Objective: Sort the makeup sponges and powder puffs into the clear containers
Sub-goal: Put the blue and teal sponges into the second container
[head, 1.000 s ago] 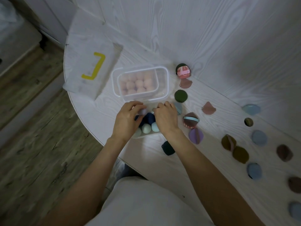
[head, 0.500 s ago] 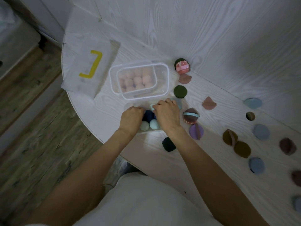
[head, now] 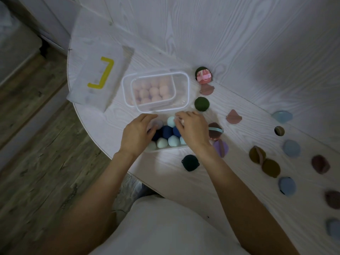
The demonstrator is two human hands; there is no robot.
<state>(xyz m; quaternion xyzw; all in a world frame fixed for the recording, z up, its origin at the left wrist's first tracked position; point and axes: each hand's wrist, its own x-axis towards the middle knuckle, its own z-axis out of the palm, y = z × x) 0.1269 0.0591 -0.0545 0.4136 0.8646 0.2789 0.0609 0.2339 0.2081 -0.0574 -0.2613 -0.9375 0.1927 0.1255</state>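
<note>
Near the table's front edge, a clear container (head: 165, 150) holds navy, blue and mint makeup sponges (head: 173, 140). My left hand (head: 137, 134) is over its left end, fingers curled on a pale lilac sponge (head: 156, 124). My right hand (head: 193, 129) lies over its right end with bent fingers; whether it grips anything is hidden. Behind stands a second clear container (head: 187, 80) of pink sponges (head: 153, 91), with a clear lid lying askew over it. Powder puffs lie loose to the right: dark green (head: 201, 103), purple (head: 221, 148) and black (head: 190, 162).
A white pouch with a yellow mark (head: 99, 74) lies at the back left. More puffs in brown (head: 270, 168), blue (head: 291, 148) and maroon (head: 320, 163) are spread along the table's right side. The rounded table edge (head: 103, 144) drops to a wooden floor at the left.
Both hands stay over the near container. My left hand has lowered the pale lilac sponge among the others at the container's left end; my right hand has shifted slightly toward the far rim.
</note>
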